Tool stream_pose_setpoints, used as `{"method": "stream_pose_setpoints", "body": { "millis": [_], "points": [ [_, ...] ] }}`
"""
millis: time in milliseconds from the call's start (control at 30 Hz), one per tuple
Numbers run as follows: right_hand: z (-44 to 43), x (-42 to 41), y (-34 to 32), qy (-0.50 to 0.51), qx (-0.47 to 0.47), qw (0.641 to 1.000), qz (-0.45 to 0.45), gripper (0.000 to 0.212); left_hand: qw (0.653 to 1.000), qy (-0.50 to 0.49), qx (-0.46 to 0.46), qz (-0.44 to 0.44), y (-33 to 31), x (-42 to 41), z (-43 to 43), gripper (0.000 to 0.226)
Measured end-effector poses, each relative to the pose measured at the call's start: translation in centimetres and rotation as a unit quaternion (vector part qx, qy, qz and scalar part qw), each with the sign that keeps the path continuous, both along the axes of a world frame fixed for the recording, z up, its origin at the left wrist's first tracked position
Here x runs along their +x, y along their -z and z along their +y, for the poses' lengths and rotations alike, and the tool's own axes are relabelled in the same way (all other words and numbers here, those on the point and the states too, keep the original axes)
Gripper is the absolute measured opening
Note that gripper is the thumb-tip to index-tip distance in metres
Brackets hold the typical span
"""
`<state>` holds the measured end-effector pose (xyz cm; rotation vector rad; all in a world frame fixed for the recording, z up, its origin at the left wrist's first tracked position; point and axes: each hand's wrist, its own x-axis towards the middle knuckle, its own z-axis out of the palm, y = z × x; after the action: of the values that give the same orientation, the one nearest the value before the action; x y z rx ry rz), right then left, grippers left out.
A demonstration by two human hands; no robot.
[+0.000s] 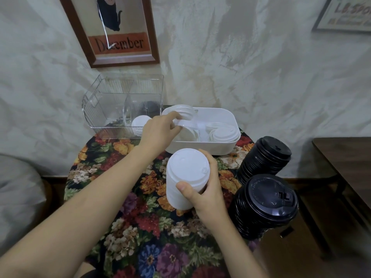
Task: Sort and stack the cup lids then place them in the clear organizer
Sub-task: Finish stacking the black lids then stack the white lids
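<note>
My right hand [202, 189] grips a tall stack of white lids [185, 177] standing on the floral table. My left hand [160, 131] reaches over the near left corner of the white bin [220, 115] and pinches a white lid [187, 125] there. More white lids [222, 134] lie in the bin's right side, and a short white stack [181, 111] leans at its back left. The clear organizer [120, 105] stands at the back left against the wall, with white lids [139, 124] in its right compartment and black lids [149, 107] behind them.
Two tall stacks of black lids stand at the table's right edge, one farther back [265, 157] and one nearer [265, 205]. A floral cloth [140, 227] covers the small round table. A dark wooden table [345, 157] is at the right, and a framed picture [118, 31] hangs above.
</note>
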<state>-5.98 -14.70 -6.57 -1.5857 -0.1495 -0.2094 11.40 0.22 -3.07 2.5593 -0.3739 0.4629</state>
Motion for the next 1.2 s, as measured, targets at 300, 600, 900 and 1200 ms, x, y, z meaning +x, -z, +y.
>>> {"method": "stream_pose_setpoints", "body": {
  "millis": [300, 600, 900, 1200],
  "points": [
    [0.1, 0.1, 0.2, -0.003, 0.002, 1.0, -0.005, 0.084, 0.994, 0.037, -0.084, 0.054, -1.4, -0.7, 1.4, 0.031],
    [0.1, 0.0, 0.0, -0.008, 0.014, 1.0, -0.013, 0.083, 0.97, 0.06, -0.225, 0.066, -2.9, -3.4, 2.7, 0.018],
    [0.2, 0.1, -0.3, -0.009, 0.025, 1.0, -0.007, 0.099, 0.933, 0.125, -0.333, 0.051, -2.7, -13.0, 3.8, 0.03],
    [0.2, 0.1, -0.6, -0.014, 0.025, 0.999, -0.014, 0.103, 0.98, 0.127, -0.141, -0.057, -1.3, -15.7, 4.6, 0.022]
  ]
}}
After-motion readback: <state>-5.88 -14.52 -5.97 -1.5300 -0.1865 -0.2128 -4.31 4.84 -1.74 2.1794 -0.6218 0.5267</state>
